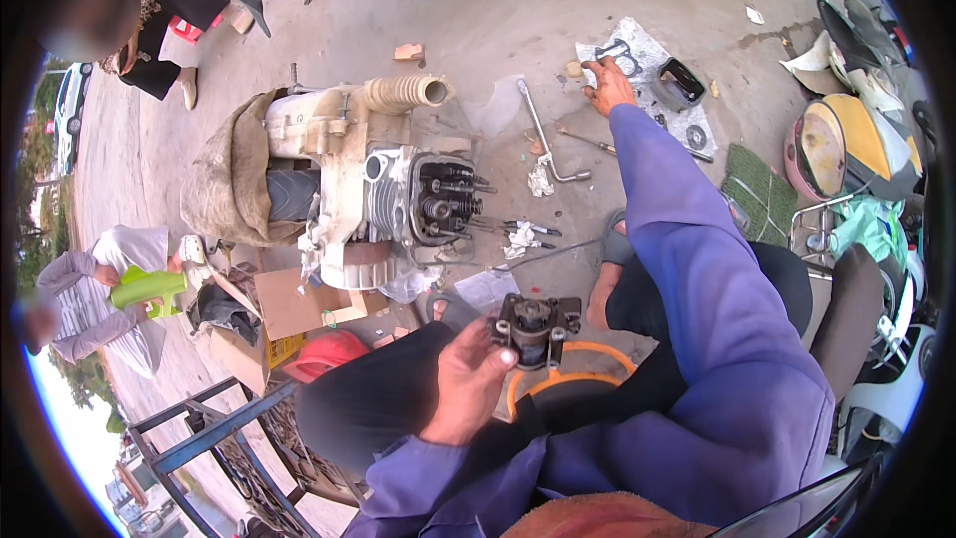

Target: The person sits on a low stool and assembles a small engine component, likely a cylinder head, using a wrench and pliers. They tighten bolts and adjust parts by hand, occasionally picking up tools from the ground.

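My left hand is closed around a dark metal engine part with a round middle and lugs at its corners. The thumb presses on its near side, above my lap. Stretched far forward, my right hand has its fingers spread at the near left edge of a thin black gasket. That gasket lies on a crumpled clear plastic sheet; whether the fingertips touch it I cannot tell. In front of me to the left lies an engine, its finned cylinder head uncovered and showing dark valve parts.
A black cover and a small ring lie by the sheet. A bent socket wrench rests beside the engine. A helmet and green mat are at right, a cardboard box at left. Two other people are at left.
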{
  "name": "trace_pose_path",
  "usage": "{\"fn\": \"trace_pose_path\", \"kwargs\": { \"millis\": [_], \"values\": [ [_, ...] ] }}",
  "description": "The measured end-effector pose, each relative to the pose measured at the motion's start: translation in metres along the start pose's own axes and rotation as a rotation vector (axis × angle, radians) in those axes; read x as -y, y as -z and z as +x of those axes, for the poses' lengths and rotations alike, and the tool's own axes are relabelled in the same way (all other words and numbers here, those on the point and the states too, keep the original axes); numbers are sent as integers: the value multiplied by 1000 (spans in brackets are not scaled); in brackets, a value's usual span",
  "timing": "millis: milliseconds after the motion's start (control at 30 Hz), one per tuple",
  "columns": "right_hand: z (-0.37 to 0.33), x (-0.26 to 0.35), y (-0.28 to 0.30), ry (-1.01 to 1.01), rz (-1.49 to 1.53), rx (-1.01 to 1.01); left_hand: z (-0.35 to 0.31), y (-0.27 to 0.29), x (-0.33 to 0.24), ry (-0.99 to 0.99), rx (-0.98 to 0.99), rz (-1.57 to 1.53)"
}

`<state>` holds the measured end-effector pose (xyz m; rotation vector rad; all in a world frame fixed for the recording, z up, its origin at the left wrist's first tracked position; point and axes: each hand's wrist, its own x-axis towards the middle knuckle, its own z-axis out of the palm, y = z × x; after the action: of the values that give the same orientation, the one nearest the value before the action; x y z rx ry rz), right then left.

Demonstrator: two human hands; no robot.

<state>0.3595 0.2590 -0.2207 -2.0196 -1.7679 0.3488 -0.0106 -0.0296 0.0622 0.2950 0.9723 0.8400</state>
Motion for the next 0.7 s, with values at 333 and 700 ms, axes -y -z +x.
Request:
{"fn": "trace_pose_path", "kwargs": {
  "millis": [333,700],
  "values": [
    [45,-2,-29,-14,-310,90,18,-7,-6,3,-82,5],
    [54,-14,-21,44,-176,-30,26,0,0,10,-83,182]
  ]
}}
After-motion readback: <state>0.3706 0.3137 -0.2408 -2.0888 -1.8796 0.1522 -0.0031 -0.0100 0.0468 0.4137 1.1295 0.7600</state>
